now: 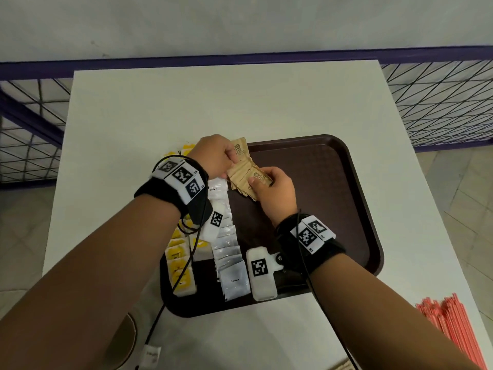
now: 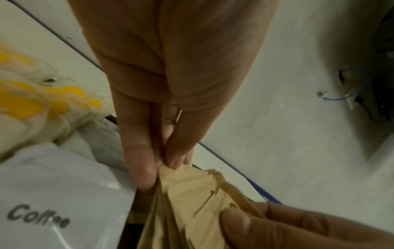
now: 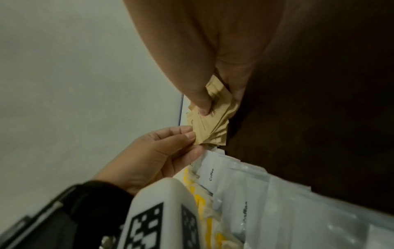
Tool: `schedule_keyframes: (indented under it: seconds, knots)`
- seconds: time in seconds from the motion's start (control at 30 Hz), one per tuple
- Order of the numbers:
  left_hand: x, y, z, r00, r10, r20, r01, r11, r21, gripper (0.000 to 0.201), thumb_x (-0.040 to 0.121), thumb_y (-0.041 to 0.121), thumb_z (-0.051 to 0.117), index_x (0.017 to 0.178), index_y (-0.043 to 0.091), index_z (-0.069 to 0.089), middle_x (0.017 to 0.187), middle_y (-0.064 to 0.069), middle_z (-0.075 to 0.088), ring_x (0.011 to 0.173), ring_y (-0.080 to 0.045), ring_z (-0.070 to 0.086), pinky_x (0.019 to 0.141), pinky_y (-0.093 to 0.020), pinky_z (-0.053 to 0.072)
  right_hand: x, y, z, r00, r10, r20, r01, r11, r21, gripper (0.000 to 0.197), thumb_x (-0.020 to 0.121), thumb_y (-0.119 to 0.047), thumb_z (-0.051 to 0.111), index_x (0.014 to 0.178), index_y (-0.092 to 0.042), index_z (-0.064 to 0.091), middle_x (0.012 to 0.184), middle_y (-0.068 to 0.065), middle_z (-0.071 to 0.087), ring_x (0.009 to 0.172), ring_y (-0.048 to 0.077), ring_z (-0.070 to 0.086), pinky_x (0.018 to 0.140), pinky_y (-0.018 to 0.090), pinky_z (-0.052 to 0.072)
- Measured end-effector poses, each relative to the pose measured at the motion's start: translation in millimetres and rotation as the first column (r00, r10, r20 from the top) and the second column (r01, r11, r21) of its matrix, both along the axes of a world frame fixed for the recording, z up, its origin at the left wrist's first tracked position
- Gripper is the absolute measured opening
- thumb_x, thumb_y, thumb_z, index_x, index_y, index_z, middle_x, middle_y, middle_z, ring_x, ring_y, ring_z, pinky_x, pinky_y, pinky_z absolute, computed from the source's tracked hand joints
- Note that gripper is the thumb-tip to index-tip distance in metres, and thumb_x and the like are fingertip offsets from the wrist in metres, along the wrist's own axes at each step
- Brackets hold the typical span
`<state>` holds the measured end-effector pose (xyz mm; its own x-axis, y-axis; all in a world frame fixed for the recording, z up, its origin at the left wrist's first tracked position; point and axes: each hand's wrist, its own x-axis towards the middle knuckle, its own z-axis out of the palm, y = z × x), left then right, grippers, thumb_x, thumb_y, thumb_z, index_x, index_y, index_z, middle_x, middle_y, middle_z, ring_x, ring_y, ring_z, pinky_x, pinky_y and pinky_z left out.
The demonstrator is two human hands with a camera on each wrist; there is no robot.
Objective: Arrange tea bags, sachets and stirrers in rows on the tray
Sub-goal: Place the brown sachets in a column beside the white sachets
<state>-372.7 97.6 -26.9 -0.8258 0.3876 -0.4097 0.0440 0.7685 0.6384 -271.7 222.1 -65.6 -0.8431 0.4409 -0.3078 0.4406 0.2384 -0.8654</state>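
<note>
At the lower right of the head view, red stirrers (image 1: 450, 327) are lying on the table (image 1: 186, 102). On the tray (image 1: 354, 209), rows of yellow tea bags (image 1: 179, 265) and white coffee sachets (image 1: 229, 260) are laid at centre-left. Above them, brown sachets (image 1: 246, 177) are being pinched as a fanned bundle, between the right hand (image 1: 276, 192) at their lower right and the left hand (image 1: 214, 154) at their upper left.

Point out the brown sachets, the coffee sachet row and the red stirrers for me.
brown sachets (image 1: 246, 177): head view, middle of the fanned stack.
coffee sachet row (image 1: 234, 280): head view, nearest sachet's face.
red stirrers (image 1: 450, 319): head view, bundle's near end.
</note>
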Motion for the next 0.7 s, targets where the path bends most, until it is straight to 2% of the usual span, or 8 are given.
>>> schedule_keyframes:
  seconds: [0.07,0.1,0.23,0.37,0.43,0.53,0.6,0.7]
  knots:
    - [-1,4,0,0.996,-0.031,-0.079,0.028,0.999,-0.044,0.02,0.084,-0.004,0.053,0.087,0.007,0.07,0.079,0.0,0.062,0.066,-0.013,0.06,0.064,-0.021,0.05,-1,3,-1,0.999,0.042,0.007,-0.043,0.995,0.089,0.024,0.082,-0.021,0.068,0.104,-0.014,0.061,0.096,-0.003,0.065,0.085,0.008,0.059,0.069,0.012,0.046]
    - [-1,5,-1,0.992,-0.045,-0.121,0.038,0.997,-0.067,0.021,0.084,-0.004,0.053,0.088,0.007,0.07,0.08,0.001,0.061,0.072,-0.014,0.059,0.07,-0.021,0.047,-1,5,-2,0.998,0.065,0.025,-0.068,0.99,0.127,0.024,0.082,-0.023,0.069,0.103,-0.015,0.061,0.096,-0.004,0.064,0.086,0.009,0.059,0.07,0.013,0.045]
    - [0,5,-4,0.97,-0.114,-0.216,0.085,0.986,-0.143,0.021,0.083,-0.001,0.054,0.086,0.01,0.071,0.095,-0.003,0.067,0.093,-0.021,0.06,0.08,-0.027,0.043,0,15,-6,0.98,0.157,0.119,-0.18,0.96,0.217,0.024,0.082,-0.031,0.068,0.101,-0.017,0.062,0.099,0.0,0.065,0.097,0.02,0.058,0.086,0.035,0.05]
    - [-1,7,-2,0.96,-0.184,-0.212,0.145,0.971,-0.189,0.026,0.082,-0.005,0.05,0.09,0.009,0.071,0.101,-0.005,0.067,0.095,-0.025,0.06,0.08,-0.03,0.044,6,18,-3,0.973,0.208,0.105,-0.229,0.937,0.264,0.031,0.081,-0.026,0.069,0.108,-0.012,0.064,0.103,0.006,0.058,0.091,0.015,0.056,0.083,0.025,0.046]
    - [0,7,-1,0.957,-0.197,-0.215,0.157,0.969,-0.193,0.026,0.083,-0.005,0.05,0.092,0.009,0.07,0.102,-0.006,0.066,0.096,-0.025,0.06,0.083,-0.032,0.045,8,18,-2,0.977,0.197,0.079,-0.21,0.945,0.249,0.023,0.08,-0.021,0.071,0.1,-0.011,0.064,0.09,0.005,0.061,0.081,0.014,0.056,0.076,0.024,0.048]
    - [7,4,0,0.957,-0.168,-0.235,0.128,0.976,-0.176,0.025,0.085,-0.002,0.05,0.094,0.01,0.07,0.1,-0.007,0.066,0.095,-0.026,0.06,0.084,-0.033,0.046,13,20,-2,0.976,0.198,0.089,-0.213,0.952,0.219,0.011,0.08,-0.012,0.069,0.087,-0.01,0.062,0.073,0.0,0.056,0.068,0.01,0.052,0.061,0.006,0.041]
    - [14,1,0,0.958,-0.148,-0.245,0.113,0.982,-0.153,0.024,0.086,0.0,0.05,0.096,0.01,0.07,0.1,-0.007,0.067,0.095,-0.026,0.061,0.084,-0.033,0.046,16,22,-3,0.976,0.2,0.089,-0.214,0.956,0.202,0.008,0.081,-0.01,0.068,0.087,-0.008,0.064,0.069,-0.004,0.054,0.065,0.007,0.05,0.058,0.003,0.04]
    - [28,-1,-2,0.961,-0.178,-0.213,0.153,0.979,-0.132,0.018,0.085,0.004,0.057,0.094,0.01,0.071,0.095,-0.006,0.068,0.092,-0.022,0.062,0.081,-0.031,0.047,21,24,-3,0.979,0.19,0.073,-0.201,0.963,0.178,0.007,0.081,-0.01,0.068,0.087,-0.008,0.066,0.067,-0.006,0.056,0.066,0.007,0.053,0.062,0.005,0.042]
